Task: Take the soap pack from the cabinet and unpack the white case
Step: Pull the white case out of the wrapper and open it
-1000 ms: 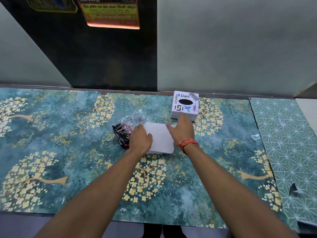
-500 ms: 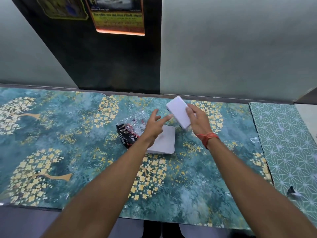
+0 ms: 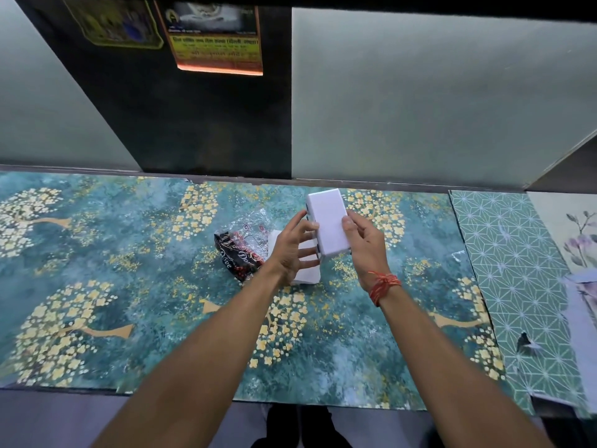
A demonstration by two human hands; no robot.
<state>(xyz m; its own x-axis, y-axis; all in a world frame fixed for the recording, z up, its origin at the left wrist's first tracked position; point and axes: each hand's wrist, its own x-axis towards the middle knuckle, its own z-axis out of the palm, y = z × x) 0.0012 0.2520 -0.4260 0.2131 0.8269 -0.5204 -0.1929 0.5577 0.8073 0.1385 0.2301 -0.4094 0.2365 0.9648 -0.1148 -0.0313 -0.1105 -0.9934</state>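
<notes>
White case (image 3: 329, 225) gripped in right hand (image 3: 368, 250).

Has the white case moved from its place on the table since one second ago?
Yes. The white case stood on the table behind the flat white piece; now the right hand holds it raised, nearer, above that piece.

The black soap pack (image 3: 237, 257) says "Dove" in white letters, and the poster (image 3: 218, 40) words are too blurry to read.
</notes>
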